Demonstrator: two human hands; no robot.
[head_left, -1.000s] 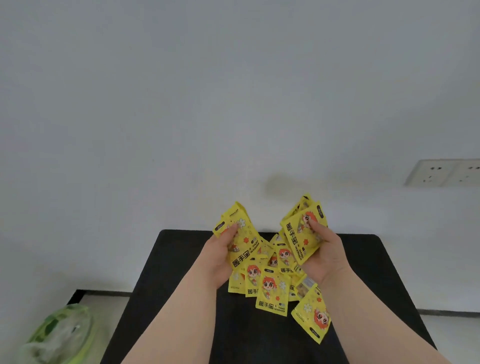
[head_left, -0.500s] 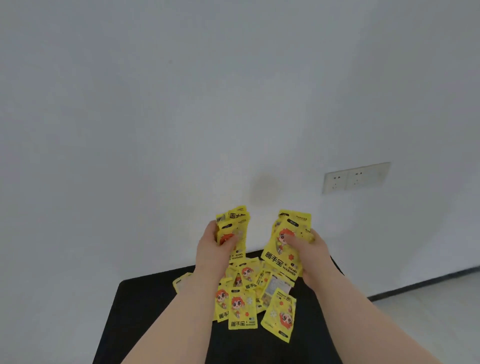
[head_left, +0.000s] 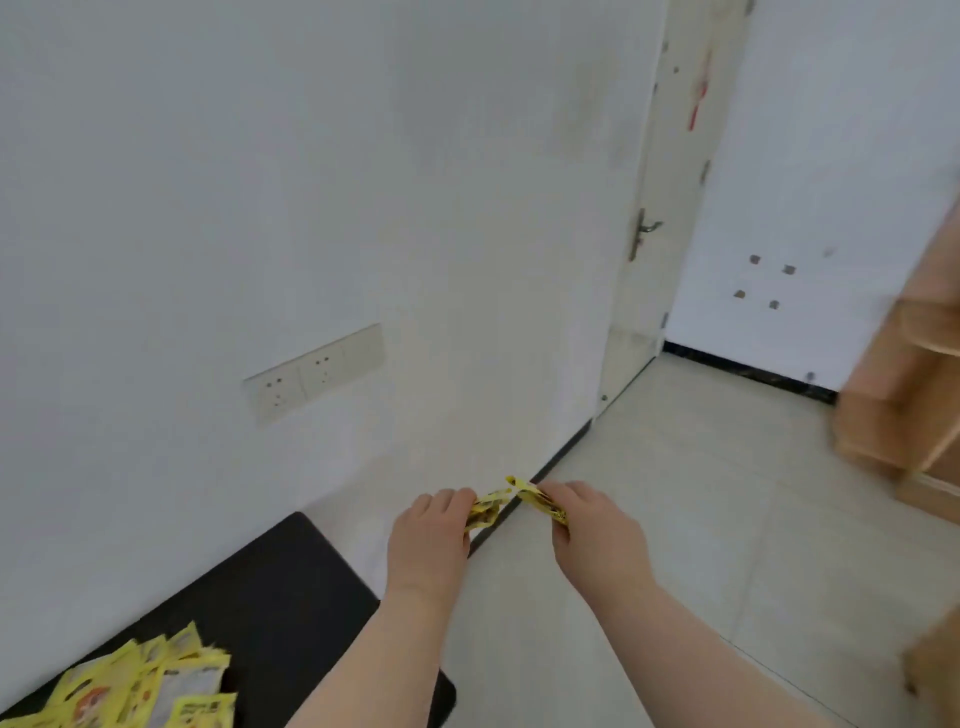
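Both hands are raised over the floor to the right of a black table (head_left: 275, 582). My left hand (head_left: 434, 535) grips a bunch of yellow packets (head_left: 485, 509), seen edge on. My right hand (head_left: 592, 530) grips another bunch of yellow packets (head_left: 540, 501). The two bunches nearly meet between my hands. A pile of several more yellow packets (head_left: 140, 686) with cartoon prints lies on the table at the lower left.
A white wall with a row of sockets (head_left: 314, 371) runs along the left. Behind stands a white door (head_left: 660, 208) with a metal handle. Wooden shelving (head_left: 909, 395) is at the right edge. Pale floor tiles (head_left: 701, 519) spread below my hands.
The view has swung to the right, away from the table. Both hands carried their bunches of packets off the table and now hold them over the floor.
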